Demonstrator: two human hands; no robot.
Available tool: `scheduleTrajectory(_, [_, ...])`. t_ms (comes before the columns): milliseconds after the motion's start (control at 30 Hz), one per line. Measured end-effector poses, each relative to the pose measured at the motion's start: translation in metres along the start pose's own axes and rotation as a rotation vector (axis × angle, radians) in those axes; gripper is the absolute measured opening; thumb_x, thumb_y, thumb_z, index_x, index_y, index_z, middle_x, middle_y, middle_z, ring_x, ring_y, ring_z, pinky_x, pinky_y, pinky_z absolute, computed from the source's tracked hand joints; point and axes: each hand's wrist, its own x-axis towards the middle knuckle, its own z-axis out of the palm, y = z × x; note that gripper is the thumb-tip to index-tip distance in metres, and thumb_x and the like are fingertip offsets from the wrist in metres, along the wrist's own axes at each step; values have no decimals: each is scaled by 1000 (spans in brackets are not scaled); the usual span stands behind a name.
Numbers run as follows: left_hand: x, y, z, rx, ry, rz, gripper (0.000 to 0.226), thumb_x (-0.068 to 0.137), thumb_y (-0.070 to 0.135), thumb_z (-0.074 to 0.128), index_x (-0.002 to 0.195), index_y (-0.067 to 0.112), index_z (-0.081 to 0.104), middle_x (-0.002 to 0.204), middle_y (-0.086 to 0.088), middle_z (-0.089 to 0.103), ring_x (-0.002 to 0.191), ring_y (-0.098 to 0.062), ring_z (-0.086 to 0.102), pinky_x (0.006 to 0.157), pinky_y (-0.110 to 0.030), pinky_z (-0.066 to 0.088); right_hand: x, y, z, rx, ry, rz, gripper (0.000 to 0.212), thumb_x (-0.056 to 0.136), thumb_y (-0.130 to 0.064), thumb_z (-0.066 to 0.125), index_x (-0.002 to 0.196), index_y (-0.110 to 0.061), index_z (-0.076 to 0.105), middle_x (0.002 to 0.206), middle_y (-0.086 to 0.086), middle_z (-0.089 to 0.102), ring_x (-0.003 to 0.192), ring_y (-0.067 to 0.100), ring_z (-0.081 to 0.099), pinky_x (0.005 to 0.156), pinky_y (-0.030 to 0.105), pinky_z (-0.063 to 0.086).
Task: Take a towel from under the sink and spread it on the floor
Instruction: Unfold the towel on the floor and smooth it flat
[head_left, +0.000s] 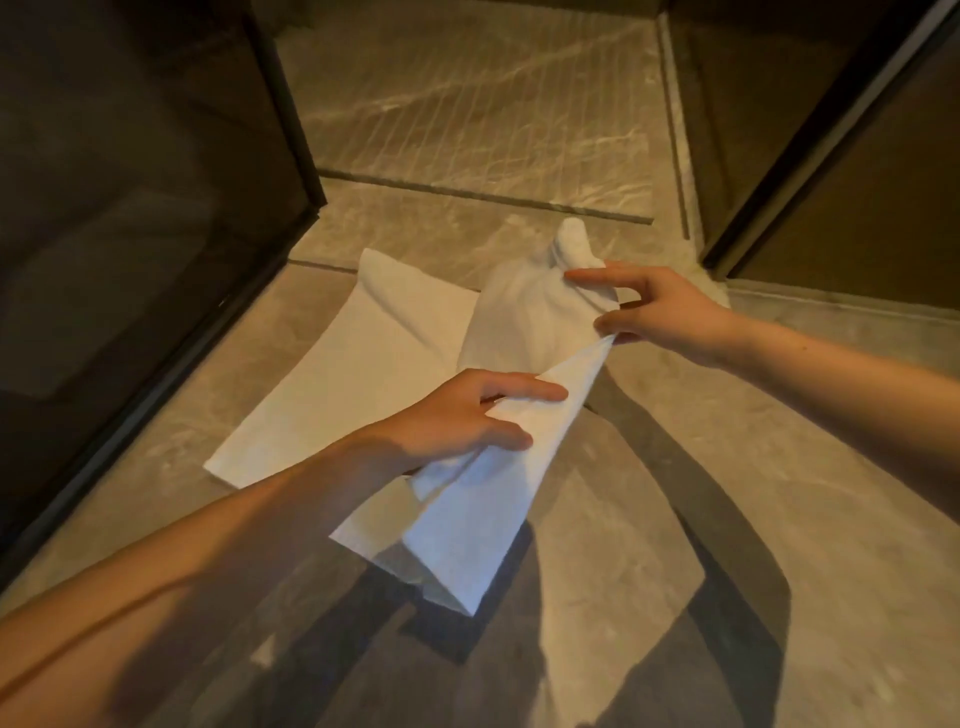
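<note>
Fingers (535, 388) curl above a beige marbled stone floor (701, 493) flanked by dark glass panels (130, 208), where a white cloth towel (363, 353) lies partly flat, its raised folded end pinched by the left hand (447, 415) and the right hand (670, 312).

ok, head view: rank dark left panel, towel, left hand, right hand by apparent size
1. dark panel, cropped by the frame
2. towel
3. left hand and right hand: near alike; left may be nearer the camera, so unranked
</note>
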Motion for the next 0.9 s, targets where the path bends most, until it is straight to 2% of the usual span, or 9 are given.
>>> scheduleTrajectory(100, [30,-4,31,-94,-96,-14,50,83,-4,68,120,30,67,128,24,60,122,4,52,90,-14,45,-18,26,-27,-105,59,51,56,86,5,64,129,-32,64,149,-13,36,125,12,44,67,13,56])
scheduleTrajectory(233, [65,-12,74,-63,-107,-56,53,83,-3,67,125,29,65,125,25,55,115,15,49,84,-8,45,-39,66,-58,-176,85,155,54,86,3,65,126,-35,65,150,-7,39,126,17,44,67,15,56])
scheduleTrajectory(367, [84,-24,102,-207,-171,-131,47,87,2,64,123,33,63,134,4,57,121,-8,54,83,-15,50,-47,110,-64,-311,129,306,57,86,8,60,129,-29,63,152,0,39,138,26,36,107,42,44])
scheduleTrajectory(433, [86,-30,98,-163,-47,-145,38,90,5,62,121,28,64,124,-1,63,108,-10,62,85,-19,51,-45,126,-59,-392,165,351,49,91,4,55,132,-24,61,150,5,41,138,28,37,107,42,39])
scheduleTrajectory(500, [83,-42,79,48,154,-61,36,90,-2,59,123,12,63,120,-11,62,104,-20,64,89,-25,49,-41,134,-49,-562,235,358,37,97,-12,52,133,-18,57,147,14,42,129,36,44,103,43,41])
scheduleTrajectory(567, [78,-57,47,503,231,64,38,92,-2,54,130,3,57,135,-18,53,122,-29,56,104,-31,41,-38,134,-27,-781,268,332,45,98,-24,51,142,-16,45,151,22,32,129,42,41,103,45,39])
scheduleTrajectory(667, [66,-78,-4,1049,187,-26,50,99,20,46,148,20,38,160,-6,25,147,-29,20,118,-40,15,-41,130,30,-870,181,160,61,100,-41,40,154,-19,23,161,20,12,145,43,17,112,55,24])
scheduleTrajectory(767, [53,-97,-29,1238,137,-181,53,103,37,30,154,38,14,164,5,-1,150,-26,-4,119,-50,1,-46,134,80,-899,39,225,70,100,-54,28,157,-27,-1,162,21,-5,144,52,-2,109,69,14])
scheduleTrajectory(900, [42,-109,-25,1308,120,-216,56,103,45,25,154,40,1,164,3,-12,149,-34,-9,118,-55,5,-44,146,93,-1045,-22,261,74,98,-62,19,154,-30,-16,161,24,-12,143,55,-6,107,72,14])
